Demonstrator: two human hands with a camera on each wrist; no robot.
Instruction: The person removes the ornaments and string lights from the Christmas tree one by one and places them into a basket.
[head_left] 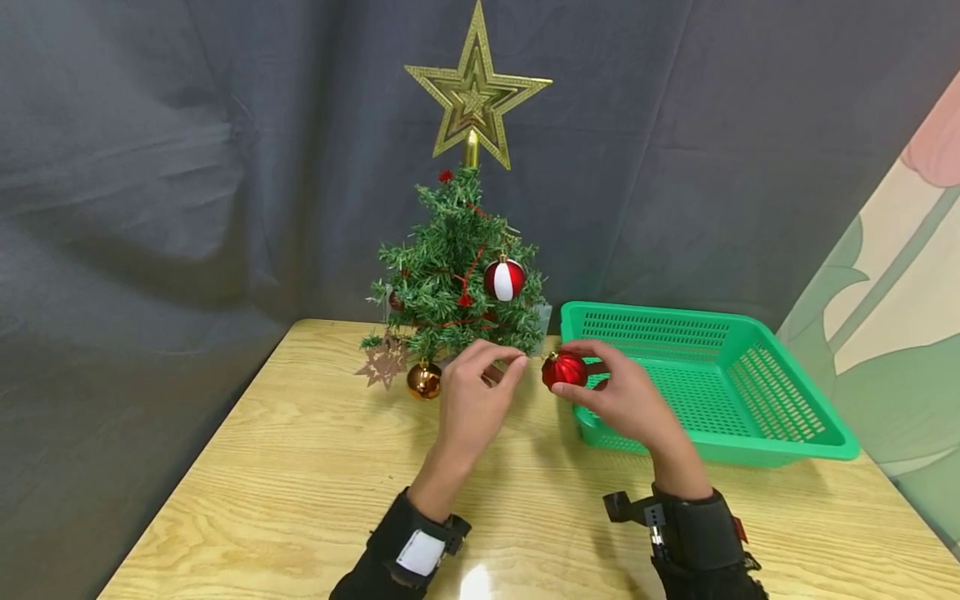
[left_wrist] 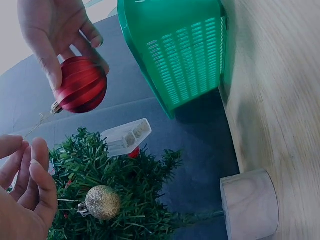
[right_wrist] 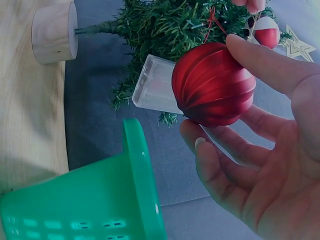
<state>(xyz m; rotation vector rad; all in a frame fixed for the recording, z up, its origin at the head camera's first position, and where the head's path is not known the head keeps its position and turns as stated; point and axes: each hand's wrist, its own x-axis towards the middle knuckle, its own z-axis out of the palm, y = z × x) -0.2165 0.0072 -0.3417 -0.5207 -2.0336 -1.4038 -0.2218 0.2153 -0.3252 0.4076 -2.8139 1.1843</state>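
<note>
My right hand (head_left: pixel 609 395) grips a red ribbed bauble (head_left: pixel 564 369) between thumb and fingers, just above the near left corner of the green basket (head_left: pixel 757 450). A thin gold thread (left_wrist: pixel 36 125) runs from the bauble's cap towards my left hand (head_left: pixel 504 368), whose fingertips (left_wrist: pixel 36 159) pinch together at its end. Both hands hover in front of the lower branches of a small artificial Christmas tree (head_left: pixel 450 283). In the right wrist view the bauble (right_wrist: pixel 212 82) fills the middle, cradled by the fingers (right_wrist: pixel 260 60).
The tree carries a gold star topper (head_left: pixel 477 92), a red-and-white ball (head_left: pixel 504 279), a gold ball (head_left: pixel 423 380) and a brown snowflake (head_left: pixel 384 362). Its wooden base (left_wrist: pixel 250 202) and a clear plastic box (left_wrist: pixel 125 136) sit beneath. A dark curtain hangs behind the wooden table (head_left: pixel 300 492).
</note>
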